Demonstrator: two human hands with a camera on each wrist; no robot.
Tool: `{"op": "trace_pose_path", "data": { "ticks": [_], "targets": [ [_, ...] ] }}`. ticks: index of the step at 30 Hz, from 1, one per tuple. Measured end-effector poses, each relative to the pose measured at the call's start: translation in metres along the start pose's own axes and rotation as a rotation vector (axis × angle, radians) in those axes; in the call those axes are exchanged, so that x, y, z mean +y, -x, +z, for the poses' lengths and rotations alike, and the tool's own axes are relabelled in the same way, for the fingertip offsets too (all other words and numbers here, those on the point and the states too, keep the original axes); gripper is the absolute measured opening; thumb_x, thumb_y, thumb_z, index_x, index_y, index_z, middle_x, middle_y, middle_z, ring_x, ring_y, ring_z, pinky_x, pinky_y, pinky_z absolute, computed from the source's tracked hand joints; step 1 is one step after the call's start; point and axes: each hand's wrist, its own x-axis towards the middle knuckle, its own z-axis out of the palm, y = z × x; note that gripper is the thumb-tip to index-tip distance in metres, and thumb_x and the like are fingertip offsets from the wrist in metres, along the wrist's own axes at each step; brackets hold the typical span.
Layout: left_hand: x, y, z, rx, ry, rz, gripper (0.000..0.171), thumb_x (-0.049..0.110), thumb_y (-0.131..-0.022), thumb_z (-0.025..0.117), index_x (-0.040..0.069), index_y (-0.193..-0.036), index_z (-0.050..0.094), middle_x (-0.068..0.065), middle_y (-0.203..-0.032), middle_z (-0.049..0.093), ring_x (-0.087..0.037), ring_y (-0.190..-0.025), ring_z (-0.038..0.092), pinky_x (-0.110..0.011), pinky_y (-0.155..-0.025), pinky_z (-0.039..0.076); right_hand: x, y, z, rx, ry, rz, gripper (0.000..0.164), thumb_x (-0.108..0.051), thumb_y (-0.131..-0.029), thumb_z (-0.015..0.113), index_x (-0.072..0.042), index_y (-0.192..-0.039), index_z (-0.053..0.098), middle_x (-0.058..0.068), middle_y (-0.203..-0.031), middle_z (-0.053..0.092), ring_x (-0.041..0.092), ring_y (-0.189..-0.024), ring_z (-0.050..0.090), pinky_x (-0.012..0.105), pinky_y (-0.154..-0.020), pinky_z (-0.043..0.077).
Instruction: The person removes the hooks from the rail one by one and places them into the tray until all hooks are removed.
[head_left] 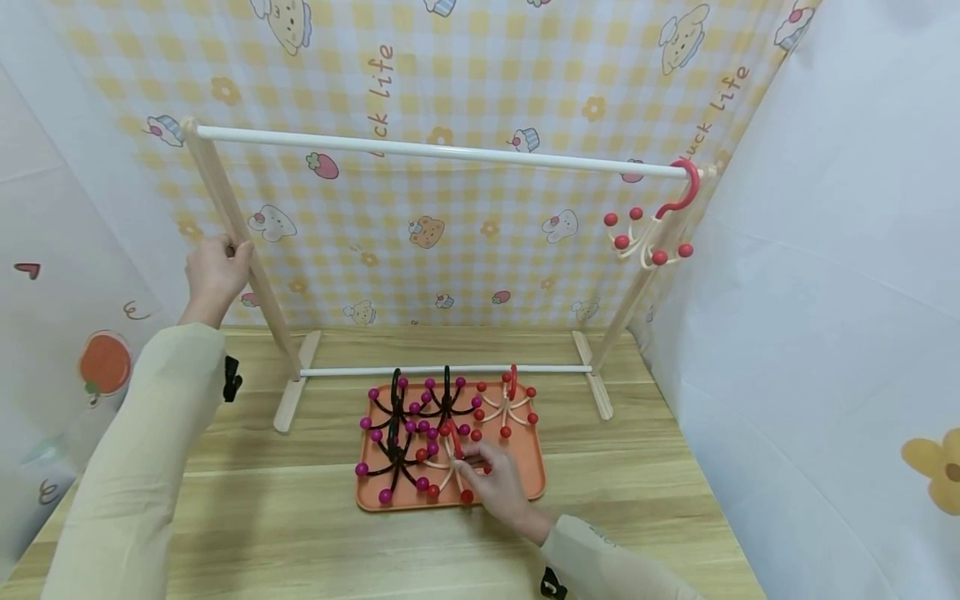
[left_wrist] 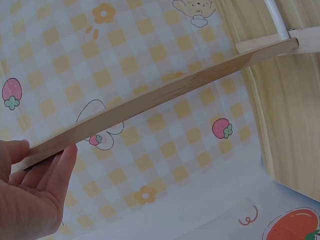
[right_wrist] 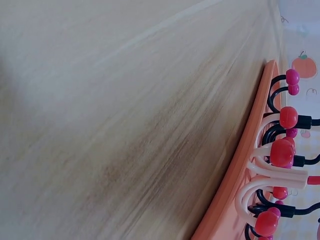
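My left hand (head_left: 219,271) grips the left wooden post (head_left: 243,225) of a hanging rack; the left wrist view shows thumb and fingers on either side of that post (left_wrist: 165,92). My right hand (head_left: 497,483) pinches a cream claw hanger (head_left: 446,477) by its red hook, over an orange tray (head_left: 528,492). Red balls tip its curved arms, and in the right wrist view this hanger (right_wrist: 277,172) stands at the tray's near side, the hand itself out of sight. Several black claw hangers (head_left: 397,454) with magenta balls and another cream one (head_left: 507,407) lie on the tray.
A white top rail (head_left: 442,152) spans the rack, with a cream, red-hooked claw hanger (head_left: 645,237) hung at its right end. The lower white bar (head_left: 442,369) runs just behind the tray. Wooden feet (head_left: 592,379) stand on the wood-grain table (head_left: 615,500).
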Motion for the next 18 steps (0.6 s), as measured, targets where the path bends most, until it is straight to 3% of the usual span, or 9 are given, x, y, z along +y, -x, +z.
{"op": "trace_pose_path", "data": {
  "ticks": [12, 18],
  "targets": [
    [-0.0008, -0.0009, 0.0004, 0.008, 0.003, 0.011, 0.044, 0.028, -0.095, 0.030, -0.010, -0.097, 0.050, -0.032, -0.100, 0.052, -0.041, -0.089, 0.046, -0.048, -0.076, 0.033, 0.0024, 0.0018, 0.0028, -0.015, -0.056, 0.033, 0.011, 0.009, -0.075, 0.063, 0.007, -0.083, 0.056, 0.014, -0.076, 0.060, 0.023, -0.064, 0.060, 0.031, -0.055, 0.050],
    [-0.0021, -0.0014, 0.0007, 0.008, 0.005, 0.011, 0.043, 0.029, -0.095, 0.030, -0.009, -0.096, 0.050, -0.032, -0.101, 0.052, -0.042, -0.092, 0.045, -0.048, -0.076, 0.033, -0.0011, 0.0008, -0.0001, -0.066, -0.100, 0.171, 0.011, 0.003, -0.079, 0.062, 0.009, -0.087, 0.057, 0.014, -0.078, 0.060, 0.025, -0.065, 0.060, 0.032, -0.056, 0.050]
  ]
}}
